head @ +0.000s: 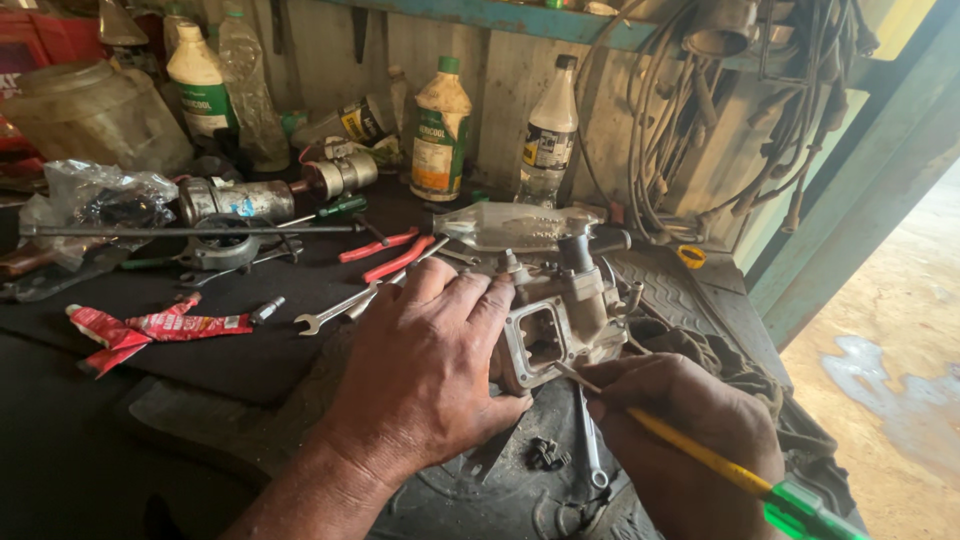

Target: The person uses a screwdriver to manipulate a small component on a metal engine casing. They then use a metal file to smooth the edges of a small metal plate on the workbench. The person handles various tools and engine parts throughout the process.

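On cluttered black worktop (200, 350): left hand (420, 370) gripping carburetor (555, 325), right hand (690, 430) clenching yellow-shafted screwdriver (690, 450) against it.

On my cluttered workbench (250, 350): red-handled pliers (392, 255) beside an open-ended spanner (335, 310), a squeezed red tube (150, 328) to their left, and a cylindrical starter motor (270, 195) behind — all well apart. Three grimy plastic bottles (440, 130) stand against the back wall, a clear bottle (510, 225) lies flat, and cables (680, 130) hang from the shelf at right.
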